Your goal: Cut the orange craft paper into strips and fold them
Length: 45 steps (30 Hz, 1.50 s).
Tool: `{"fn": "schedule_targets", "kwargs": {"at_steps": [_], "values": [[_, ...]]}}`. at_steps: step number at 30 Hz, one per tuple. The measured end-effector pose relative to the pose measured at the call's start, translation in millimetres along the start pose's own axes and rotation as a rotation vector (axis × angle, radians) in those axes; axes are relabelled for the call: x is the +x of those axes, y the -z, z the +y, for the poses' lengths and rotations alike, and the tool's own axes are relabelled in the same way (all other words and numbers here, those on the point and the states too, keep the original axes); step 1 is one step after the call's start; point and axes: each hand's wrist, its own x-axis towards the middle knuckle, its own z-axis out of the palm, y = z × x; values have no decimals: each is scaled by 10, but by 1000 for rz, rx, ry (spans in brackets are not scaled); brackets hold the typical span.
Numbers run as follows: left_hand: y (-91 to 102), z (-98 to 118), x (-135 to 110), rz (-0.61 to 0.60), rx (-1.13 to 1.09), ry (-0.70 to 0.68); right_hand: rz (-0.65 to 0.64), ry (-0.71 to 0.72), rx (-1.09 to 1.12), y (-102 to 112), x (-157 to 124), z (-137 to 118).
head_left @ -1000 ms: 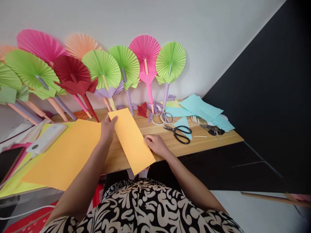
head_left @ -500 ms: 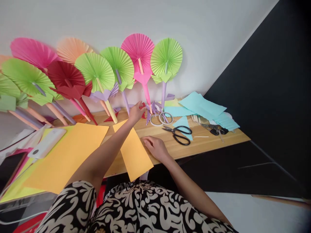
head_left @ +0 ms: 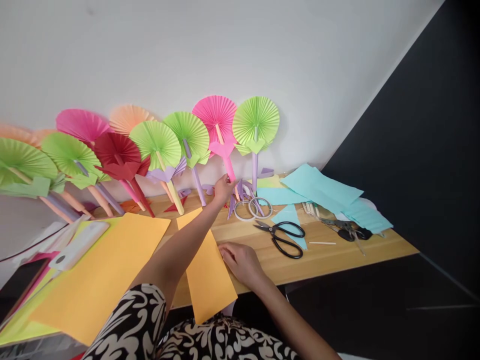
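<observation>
My left hand (head_left: pixel 222 190) reaches across the wooden table (head_left: pixel 330 260) to the wall, its fingers closed around small red folded paper at the foot of the pink paper fan (head_left: pixel 218 120). My right hand (head_left: pixel 240 261) rests with curled fingers on the right edge of a narrow orange paper strip (head_left: pixel 208 275) that hangs over the table's front edge. A larger orange sheet (head_left: pixel 101 270) lies to the left. Black scissors (head_left: pixel 285 237) and two tape rings (head_left: pixel 253 209) lie to the right of my hands.
Several pleated paper fans in green, pink, red and peach lean against the white wall. Light blue paper sheets (head_left: pixel 318 187) and a small tool (head_left: pixel 347 230) lie at the right. A white device (head_left: pixel 78 239) and yellow-green paper sit at the left.
My left hand let go of the orange strip and stretched forward to the red paper by the fans. The view tilted upward. My right hand stayed on the strip.
</observation>
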Motion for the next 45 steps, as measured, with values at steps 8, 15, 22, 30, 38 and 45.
{"fn": "schedule_targets", "kwargs": {"at_steps": [8,15,22,30,38,45], "values": [[-4,-64,38,26,23,-21,-9,15,-6,10,-5,-1],[10,-79,43,9,9,-15,-7,13,-6,8,3,8],[126,-106,-60,-73,-21,10,-7,5,-1,1,2,5],[143,-118,-175,-110,-97,44,11,10,-31,3,1,-24],[-16,-85,-112,-58,-248,63,10,-6,-13,-2,7,-14],[25,-78,-60,34,-306,38,14,-17,-16,-23,12,10]]}}
